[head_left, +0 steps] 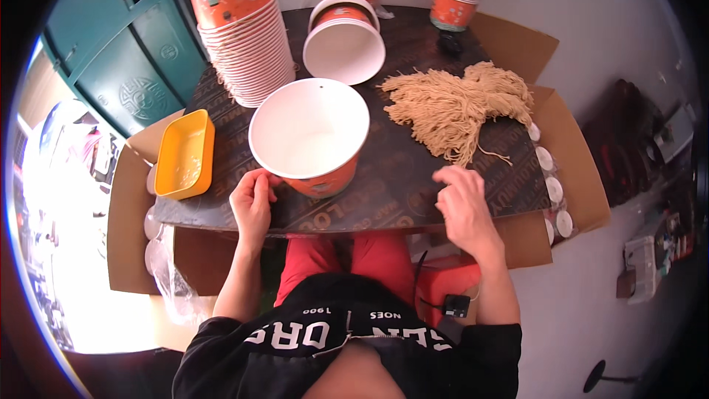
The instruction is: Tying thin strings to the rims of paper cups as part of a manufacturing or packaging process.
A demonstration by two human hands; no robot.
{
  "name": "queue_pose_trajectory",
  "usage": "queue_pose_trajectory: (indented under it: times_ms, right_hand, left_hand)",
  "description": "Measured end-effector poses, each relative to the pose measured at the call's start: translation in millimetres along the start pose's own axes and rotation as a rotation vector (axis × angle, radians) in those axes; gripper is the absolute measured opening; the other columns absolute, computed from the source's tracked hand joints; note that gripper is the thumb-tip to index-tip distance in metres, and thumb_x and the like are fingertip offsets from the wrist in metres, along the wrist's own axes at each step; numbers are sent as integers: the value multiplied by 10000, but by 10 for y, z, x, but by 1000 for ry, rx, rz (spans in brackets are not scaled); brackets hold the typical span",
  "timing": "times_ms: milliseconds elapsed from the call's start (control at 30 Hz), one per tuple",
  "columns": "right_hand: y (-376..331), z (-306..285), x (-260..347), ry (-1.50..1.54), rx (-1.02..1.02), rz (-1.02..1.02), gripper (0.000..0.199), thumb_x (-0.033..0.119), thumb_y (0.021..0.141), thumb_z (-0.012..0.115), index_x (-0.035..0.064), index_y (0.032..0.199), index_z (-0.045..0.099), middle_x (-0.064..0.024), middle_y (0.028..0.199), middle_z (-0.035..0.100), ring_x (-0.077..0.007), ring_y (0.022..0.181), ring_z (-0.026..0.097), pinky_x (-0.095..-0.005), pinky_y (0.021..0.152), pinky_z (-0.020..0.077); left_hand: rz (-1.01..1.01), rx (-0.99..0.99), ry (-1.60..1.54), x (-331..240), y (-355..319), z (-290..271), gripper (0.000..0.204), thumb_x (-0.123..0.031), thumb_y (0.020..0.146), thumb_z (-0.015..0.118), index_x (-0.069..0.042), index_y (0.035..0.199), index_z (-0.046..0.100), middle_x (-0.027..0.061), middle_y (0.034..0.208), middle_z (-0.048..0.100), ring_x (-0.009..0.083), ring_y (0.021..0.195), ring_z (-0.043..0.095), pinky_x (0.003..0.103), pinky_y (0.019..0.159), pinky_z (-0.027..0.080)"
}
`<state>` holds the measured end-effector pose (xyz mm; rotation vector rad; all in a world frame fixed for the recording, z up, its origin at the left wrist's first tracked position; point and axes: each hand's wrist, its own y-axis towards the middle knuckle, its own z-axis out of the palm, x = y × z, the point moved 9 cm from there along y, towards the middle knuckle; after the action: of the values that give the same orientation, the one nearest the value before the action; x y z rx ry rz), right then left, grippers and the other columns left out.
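A large white-lined paper bucket (310, 129) with an orange printed outside stands upright on the dark table in front of me. At its lower left is my left hand (252, 203), its thumb and fingertips pinched together close to the bucket's side. Whatever they hold, if anything, is too small to make out. My right hand (465, 208) hovers over the table's right front part, fingers bent but apart, with nothing visible in them. Just beyond it lies a bundle of tan strings (465, 107), one loose strand trailing toward the right.
Behind the bucket, another paper bucket (344, 52) lies tipped toward me. Tall nested bucket stacks (247, 52) rise at the back left and farther back. A yellow plastic tray (186, 154) sits at the left edge. Open cardboard boxes (572, 155) with white round pieces flank the table.
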<state>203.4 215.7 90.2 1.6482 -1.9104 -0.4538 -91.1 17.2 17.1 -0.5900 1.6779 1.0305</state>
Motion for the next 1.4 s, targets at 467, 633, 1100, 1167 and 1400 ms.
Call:
queue_pose_trajectory:
  times_ms: [467,633,1100,1167,1400]
  right_hand:
    - [403,852,928,1472,23,363,152,129,1049,479,7,1006,557,-47,974,562,-84,767,461,-224,700,401]
    - [467,863,1061,1345,58,279,148,119,1045,486,0,1010,566,-23,971,565,-78,789,477,-223,722,417]
    - [465,866,1049,964,-73,364,91,-33,875,673,-14,932,604,-115,811,658,-164,687,651,-294,612,512]
    - [471,898,1055,964,-79,378,84,-33,869,674,-14,915,607,-120,790,656,-178,667,649,-301,602,509]
    - [493,784,1009,989,-137,369,60,-24,877,659,-12,867,601,-74,711,629,-115,606,588,-266,548,457]
  left_hand:
    - [14,282,-90,-937,-559,389,194,-142,993,541,37,1021,612,54,887,664,67,695,540,214,620,442]
    - [162,502,130,-960,-516,505,264,-205,926,674,8,841,543,85,696,563,149,602,500,300,565,441]
    - [69,491,172,-909,-525,479,111,-34,959,555,16,860,553,158,729,605,309,641,602,365,600,478]
    - [77,531,175,-952,-537,479,61,-17,946,563,10,891,556,162,774,600,319,668,598,368,616,481]
    - [580,388,388,-1471,-313,293,183,90,748,646,-14,861,544,133,795,580,315,703,596,368,610,486]
